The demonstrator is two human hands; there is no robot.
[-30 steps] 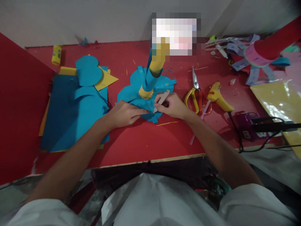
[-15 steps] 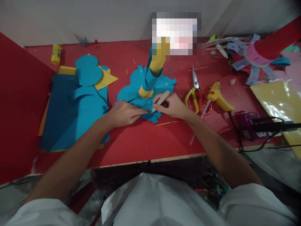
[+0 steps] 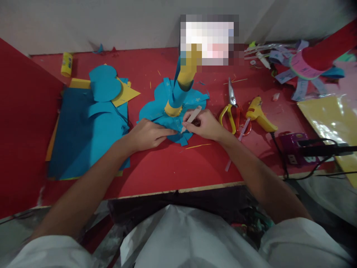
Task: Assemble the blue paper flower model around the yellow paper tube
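A blue paper craft piece with scalloped edges lies on the red table. From its middle a yellow and blue tube rises. My left hand presses its fingers down on the near edge of the blue paper. My right hand is closed round a pale flat stick, gripped like a pen, its tip touching the blue paper next to my left fingertips.
Yellow-handled scissors and a yellow glue gun lie right of my hands. A stack of blue and yellow paper sheets sits at left. A yellow glue stick lies far left. A purple power strip sits at right.
My right hand and the stick's tip shifted very slightly along the blue paper's edge. My left hand stays put.
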